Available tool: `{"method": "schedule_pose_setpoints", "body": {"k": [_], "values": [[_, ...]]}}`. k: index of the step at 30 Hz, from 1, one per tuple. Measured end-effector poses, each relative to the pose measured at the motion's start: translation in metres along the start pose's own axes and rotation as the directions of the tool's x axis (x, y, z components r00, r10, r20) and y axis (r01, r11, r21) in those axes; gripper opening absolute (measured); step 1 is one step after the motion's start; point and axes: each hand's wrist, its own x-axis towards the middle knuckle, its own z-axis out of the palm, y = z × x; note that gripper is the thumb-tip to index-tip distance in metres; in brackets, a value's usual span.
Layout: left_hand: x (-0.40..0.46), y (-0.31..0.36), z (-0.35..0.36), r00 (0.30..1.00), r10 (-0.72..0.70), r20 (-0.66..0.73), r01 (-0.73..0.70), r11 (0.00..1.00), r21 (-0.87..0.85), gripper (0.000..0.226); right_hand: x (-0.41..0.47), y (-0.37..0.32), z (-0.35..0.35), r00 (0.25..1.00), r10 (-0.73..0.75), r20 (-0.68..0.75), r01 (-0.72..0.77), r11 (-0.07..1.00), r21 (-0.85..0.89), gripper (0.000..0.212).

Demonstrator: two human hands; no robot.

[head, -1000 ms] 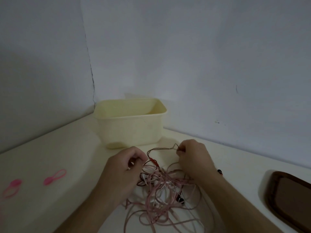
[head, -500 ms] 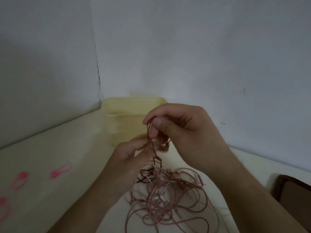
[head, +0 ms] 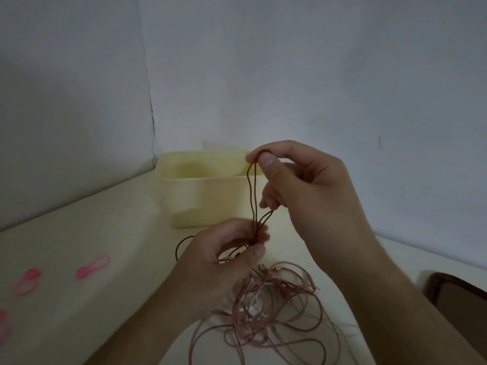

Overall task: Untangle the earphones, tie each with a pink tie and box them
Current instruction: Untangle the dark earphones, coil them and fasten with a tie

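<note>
Right hand raised higher, both hands' fingers pinching one dark cord, left hand lower, three pink ties, one box.

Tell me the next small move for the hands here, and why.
Probably keep drawing the dark cord upward and free of the tangle. The right hand pinches its loop above the box, the left hand holds it lower down, and the pink cords lie knotted on the table. The pink ties lie untouched.
</note>
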Motion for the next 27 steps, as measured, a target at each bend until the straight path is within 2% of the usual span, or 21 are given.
{"method": "schedule_pose_setpoints", "body": {"k": [2, 4, 8, 12, 13, 16, 20, 24, 27], "values": [[0.000, 0.003, 0.000, 0.996, 0.084, -0.015, -0.085, 0.996, -0.030, 0.032, 0.001, 0.001, 0.001, 1.000, 0.011, -0.021, -0.012, 0.999, -0.032, 0.021], [-0.002, 0.008, 0.002, 0.988, 0.148, -0.038, -0.150, 0.987, -0.061, 0.027, 0.001, 0.004, 0.002, 1.000, 0.011, -0.020, -0.013, 0.996, -0.089, 0.027], [-0.003, 0.013, -0.003, 0.988, 0.131, -0.083, -0.141, 0.982, -0.128, 0.014, 0.000, 0.006, 0.005, 0.999, 0.007, 0.041, 0.000, 0.986, -0.168, 0.026], [0.001, 0.010, -0.016, 0.991, 0.065, -0.116, -0.110, 0.891, -0.441, 0.025, 0.004, 0.006, -0.004, 0.998, -0.003, 0.063, 0.021, 0.953, -0.301, 0.016], [0.002, 0.011, -0.020, 0.990, 0.059, -0.131, -0.116, 0.868, -0.483, 0.027, 0.005, 0.005, -0.008, 0.998, -0.009, 0.065, 0.031, 0.938, -0.345, 0.020], [0.002, 0.011, -0.028, 0.984, 0.058, -0.167, -0.131, 0.874, -0.468, 0.032, 0.006, 0.005, -0.018, 0.996, -0.061, -0.061, 0.034, 0.926, -0.376, 0.034], [0.003, 0.010, -0.030, 0.978, 0.068, -0.198, -0.129, 0.941, -0.314, 0.034, 0.004, -0.002, -0.020, 0.945, -0.160, -0.284, 0.076, 0.955, -0.288, 0.030], [0.003, 0.009, -0.035, 0.983, 0.034, -0.180, -0.093, 0.940, -0.328, 0.039, 0.003, -0.003, -0.026, 0.909, -0.125, -0.398, 0.035, 0.974, -0.225, 0.024], [0.005, 0.006, -0.044, 0.982, 0.007, -0.190, -0.074, 0.935, -0.348, 0.039, 0.005, -0.001, -0.032, 0.870, -0.071, -0.488, 0.018, 0.993, -0.113, 0.022]]}}
